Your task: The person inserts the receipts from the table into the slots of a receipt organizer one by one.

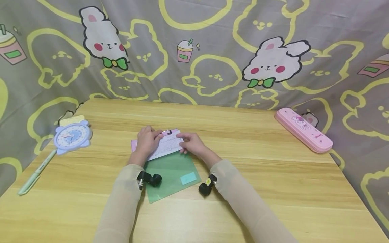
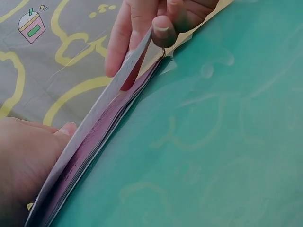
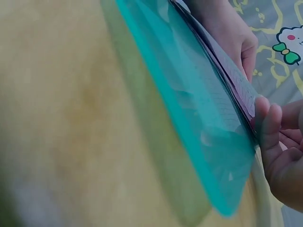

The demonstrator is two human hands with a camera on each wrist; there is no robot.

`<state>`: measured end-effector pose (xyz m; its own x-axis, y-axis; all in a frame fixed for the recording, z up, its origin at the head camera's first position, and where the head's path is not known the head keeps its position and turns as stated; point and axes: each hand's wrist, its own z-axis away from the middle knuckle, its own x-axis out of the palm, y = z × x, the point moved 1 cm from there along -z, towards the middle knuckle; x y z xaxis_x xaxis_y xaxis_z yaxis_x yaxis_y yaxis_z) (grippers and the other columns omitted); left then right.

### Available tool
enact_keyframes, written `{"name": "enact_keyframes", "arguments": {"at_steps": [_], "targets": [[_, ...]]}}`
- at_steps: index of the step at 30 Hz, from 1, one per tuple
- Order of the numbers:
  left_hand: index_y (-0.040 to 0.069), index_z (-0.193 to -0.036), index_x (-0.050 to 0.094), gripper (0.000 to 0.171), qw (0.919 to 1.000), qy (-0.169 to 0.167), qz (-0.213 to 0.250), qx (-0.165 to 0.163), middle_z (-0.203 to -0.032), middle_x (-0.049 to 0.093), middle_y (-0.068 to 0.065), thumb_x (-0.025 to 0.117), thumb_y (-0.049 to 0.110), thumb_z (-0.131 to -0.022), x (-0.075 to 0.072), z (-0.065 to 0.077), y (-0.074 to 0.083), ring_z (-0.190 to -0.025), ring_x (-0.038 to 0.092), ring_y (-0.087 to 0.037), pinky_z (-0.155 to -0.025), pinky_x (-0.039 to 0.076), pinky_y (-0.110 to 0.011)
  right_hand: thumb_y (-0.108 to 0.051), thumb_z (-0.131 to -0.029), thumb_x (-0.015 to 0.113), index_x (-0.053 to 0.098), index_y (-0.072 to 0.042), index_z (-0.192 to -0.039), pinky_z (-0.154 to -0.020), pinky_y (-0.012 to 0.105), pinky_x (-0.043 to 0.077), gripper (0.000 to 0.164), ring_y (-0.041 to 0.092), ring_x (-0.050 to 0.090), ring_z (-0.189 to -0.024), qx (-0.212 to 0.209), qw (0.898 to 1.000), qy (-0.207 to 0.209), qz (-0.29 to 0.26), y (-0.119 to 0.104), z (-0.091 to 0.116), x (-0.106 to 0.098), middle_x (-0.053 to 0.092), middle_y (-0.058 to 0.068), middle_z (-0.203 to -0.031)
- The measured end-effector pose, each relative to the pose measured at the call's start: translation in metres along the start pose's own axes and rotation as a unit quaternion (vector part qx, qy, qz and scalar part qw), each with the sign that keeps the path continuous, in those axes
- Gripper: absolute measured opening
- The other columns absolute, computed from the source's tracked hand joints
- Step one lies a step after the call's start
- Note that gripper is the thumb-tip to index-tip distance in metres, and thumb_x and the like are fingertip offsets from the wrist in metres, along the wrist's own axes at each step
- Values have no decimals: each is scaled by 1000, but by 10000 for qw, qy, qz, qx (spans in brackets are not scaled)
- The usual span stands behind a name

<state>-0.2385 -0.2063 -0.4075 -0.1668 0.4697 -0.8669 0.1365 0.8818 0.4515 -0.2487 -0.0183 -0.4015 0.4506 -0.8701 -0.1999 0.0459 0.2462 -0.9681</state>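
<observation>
A printed white sheet (image 1: 168,143) lies over pink pages (image 2: 97,130) on a green see-through board (image 1: 170,175). At the sheet's top edge is a small dark clip (image 1: 166,132). My right hand (image 1: 193,143) pinches the sheet's right edge between thumb and fingers, and the left wrist view shows that sheet lifted off the pages below. My left hand (image 1: 148,141) lies over the sheet's left part, its thumb reaching toward the clip. How its other fingers lie is partly hidden. A pale blue label (image 1: 188,178) sits near the board's lower right corner.
To the left are a blue toy clock (image 1: 72,136), a yellow block (image 1: 72,120) behind it and a pale green pen (image 1: 37,172). A pink pencil case (image 1: 304,130) lies at the right edge of the wooden table (image 1: 258,189). A patterned curtain (image 1: 212,81) hangs behind.
</observation>
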Motion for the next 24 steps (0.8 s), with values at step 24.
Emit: {"name": "enact_keyframes", "arguments": {"at_steps": [24], "targets": [[10, -114, 58, 32, 10000, 7, 5, -69, -86, 41, -5, 50, 27, -87, 1, -1, 1, -84, 34, -22, -75, 25, -38, 7, -78, 54, 53, -2, -116, -40, 20, 39, 39, 14, 50, -45, 366, 9986, 154, 363, -5, -12, 4, 48, 19, -116]]}}
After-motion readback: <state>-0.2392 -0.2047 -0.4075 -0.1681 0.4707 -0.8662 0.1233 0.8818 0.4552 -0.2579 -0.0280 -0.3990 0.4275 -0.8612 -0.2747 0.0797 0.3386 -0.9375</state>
